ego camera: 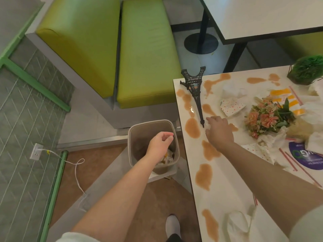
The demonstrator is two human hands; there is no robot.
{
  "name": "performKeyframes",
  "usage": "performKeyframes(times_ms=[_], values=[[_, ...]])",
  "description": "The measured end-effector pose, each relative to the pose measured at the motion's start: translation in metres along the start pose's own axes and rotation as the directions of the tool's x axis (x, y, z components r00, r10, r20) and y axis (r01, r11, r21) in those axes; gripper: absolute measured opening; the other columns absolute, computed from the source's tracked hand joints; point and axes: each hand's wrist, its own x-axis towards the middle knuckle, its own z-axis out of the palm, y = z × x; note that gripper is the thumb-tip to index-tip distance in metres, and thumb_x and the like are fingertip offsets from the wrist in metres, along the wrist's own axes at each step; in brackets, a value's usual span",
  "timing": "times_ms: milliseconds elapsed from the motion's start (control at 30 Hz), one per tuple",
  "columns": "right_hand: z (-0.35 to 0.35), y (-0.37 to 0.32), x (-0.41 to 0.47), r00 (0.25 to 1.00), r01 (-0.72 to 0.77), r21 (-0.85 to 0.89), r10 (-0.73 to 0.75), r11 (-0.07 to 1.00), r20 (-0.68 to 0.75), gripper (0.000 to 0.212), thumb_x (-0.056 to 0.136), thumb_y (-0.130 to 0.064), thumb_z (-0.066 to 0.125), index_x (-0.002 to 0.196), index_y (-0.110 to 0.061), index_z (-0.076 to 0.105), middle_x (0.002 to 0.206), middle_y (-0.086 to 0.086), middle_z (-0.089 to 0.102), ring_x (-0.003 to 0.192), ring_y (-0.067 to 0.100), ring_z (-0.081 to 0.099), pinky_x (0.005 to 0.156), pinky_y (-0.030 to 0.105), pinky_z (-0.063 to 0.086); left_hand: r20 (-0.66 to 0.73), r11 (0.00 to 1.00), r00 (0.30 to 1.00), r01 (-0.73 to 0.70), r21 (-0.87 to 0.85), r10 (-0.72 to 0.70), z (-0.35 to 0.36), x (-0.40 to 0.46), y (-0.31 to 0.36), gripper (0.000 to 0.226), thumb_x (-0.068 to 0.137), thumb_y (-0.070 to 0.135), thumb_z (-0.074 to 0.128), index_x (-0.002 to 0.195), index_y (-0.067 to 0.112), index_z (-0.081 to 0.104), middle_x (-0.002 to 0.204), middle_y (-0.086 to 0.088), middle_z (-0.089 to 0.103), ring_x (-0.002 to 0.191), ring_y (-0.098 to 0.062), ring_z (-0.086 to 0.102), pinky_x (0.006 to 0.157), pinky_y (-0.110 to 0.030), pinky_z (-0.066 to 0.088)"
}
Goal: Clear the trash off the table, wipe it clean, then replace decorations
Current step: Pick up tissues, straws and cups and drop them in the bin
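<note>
Left hand loosely curled over the bin; right hand pinches a tissue on the table.

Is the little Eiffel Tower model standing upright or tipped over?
Tipped over. The Eiffel Tower model lies flat on the table, base toward the far corner, spire pointing at the right hand.

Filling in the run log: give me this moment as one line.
stage: clearing trash | left hand: over trash bin, holding nothing visible | right hand: on white scrap by tower model | spills: unwiped
</note>
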Motion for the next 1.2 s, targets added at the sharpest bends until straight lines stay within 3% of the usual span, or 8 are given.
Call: performKeyframes(times_ms=[167, 300, 533, 667, 800, 967, 1067, 1200], values=[[0.011, 0.006, -0.003, 1.0, -0.003, 0.013, 0.003, 1.0, 0.004, 0.048, 0.091, 0.005, 0.049, 0.134, -0.014, 0.054, 0.132, 0.008, 0.05, 0.12, 0.026, 0.04, 0.091, 0.033, 0.04, 0.036, 1.0, 0.999, -0.005, -0.017, 0.005, 0.008, 0.005, 0.008, 0.021, 0.099, 0.028, 0.053, 0.118, 0.029, 0.062, 0.116, 0.008, 0.064, 0.11, -0.014, 0.059, 0.095, -0.034, 0.051], [0.016, 0.013, -0.004, 0.999, -0.046, 0.145, 0.047, 0.988, -0.001, 0.036, 0.091, 0.003, 0.051, 0.121, -0.012, 0.065, 0.118, 0.007, 0.058, 0.115, 0.024, 0.047, 0.087, 0.034, 0.046, 0.05, 1.0, 0.999, -0.003, -0.001, 0.003, 0.014, 0.004, 0.014, 0.023, 0.1, 0.028, 0.052, 0.12, 0.027, 0.061, 0.116, 0.007, 0.064, 0.108, -0.014, 0.06, 0.095, -0.035, 0.051], [0.01, -0.026, -0.028, 0.979, -0.088, 0.641, 0.184, 0.763, -0.085, 0.018, 0.096, -0.017, 0.058, 0.111, -0.011, 0.066, 0.107, 0.004, 0.06, 0.09, 0.016, 0.058, 0.076, 0.023, 0.039, 0.093, 0.991, 0.994, 0.072, -0.112, -0.062, 0.026, -0.002, 0.022, 0.03, 0.101, 0.033, 0.048, 0.129, 0.024, 0.055, 0.121, 0.005, 0.062, 0.099, -0.01, 0.063, 0.094, -0.036, 0.053], [0.016, -0.046, -0.042, 0.977, -0.188, 0.758, 0.195, 0.625, 0.081, 0.013, 0.094, -0.021, 0.061, 0.105, -0.018, 0.069, 0.098, -0.001, 0.065, 0.086, 0.013, 0.061, 0.074, 0.022, 0.047, 0.122, 0.972, 0.988, 0.113, -0.205, -0.089, 0.026, -0.006, 0.022, 0.045, 0.1, 0.043, 0.047, 0.14, 0.025, 0.044, 0.125, 0.004, 0.059, 0.098, -0.011, 0.065, 0.089, -0.032, 0.054], [0.023, -0.06, -0.056, 0.958, -0.287, 0.808, 0.162, 0.514, 0.237, 0.008, 0.091, -0.021, 0.065, 0.095, -0.027, 0.068, 0.096, -0.004, 0.069, 0.09, 0.018, 0.068, 0.087, 0.041, 0.056, 0.098, 0.957, 0.992, 0.102, -0.272, -0.078, 0.02, -0.015, 0.015, 0.04, 0.099, 0.031, 0.054, 0.138, 0.023, 0.049, 0.118, 0.002, 0.062, 0.099, -0.01, 0.063, 0.084, -0.026, 0.055], [0.024, -0.076, -0.071, 0.947, -0.319, 0.837, 0.12, 0.445, 0.297, 0.022, 0.091, -0.009, 0.061, 0.109, -0.019, 0.067, 0.102, -0.001, 0.069, 0.097, 0.017, 0.067, 0.089, 0.037, 0.057, 0.027, 0.947, 0.991, 0.131, -0.294, -0.128, 0.007, -0.02, -0.003, 0.024, 0.097, 0.028, 0.058, 0.12, 0.022, 0.06, 0.112, 0.001, 0.066, 0.101, -0.014, 0.064, 0.09, -0.035, 0.056], [0.022, -0.079, -0.08, 0.949, -0.313, 0.841, 0.123, 0.441, 0.29, 0.022, 0.094, -0.011, 0.057, 0.111, -0.019, 0.067, 0.102, -0.002, 0.067, 0.095, 0.016, 0.067, 0.089, 0.034, 0.056, -0.111, 0.966, 0.983, 0.117, -0.232, -0.146, -0.002, -0.02, -0.013, 0.013, 0.096, 0.031, 0.059, 0.108, 0.025, 0.061, 0.109, 0.004, 0.066, 0.102, -0.016, 0.063, 0.095, -0.04, 0.053], [0.017, -0.07, -0.094, 0.947, -0.32, 0.854, 0.145, 0.411, 0.286, 0.018, 0.094, -0.01, 0.056, 0.104, -0.02, 0.067, 0.099, 0.001, 0.067, 0.087, 0.016, 0.065, 0.079, 0.028, 0.054, -0.105, 0.977, 0.975, 0.186, -0.104, -0.197, -0.013, -0.025, -0.022, 0.037, 0.096, 0.027, 0.058, 0.132, 0.022, 0.051, 0.127, 0.003, 0.055, 0.109, -0.018, 0.056, 0.1, -0.04, 0.047]])
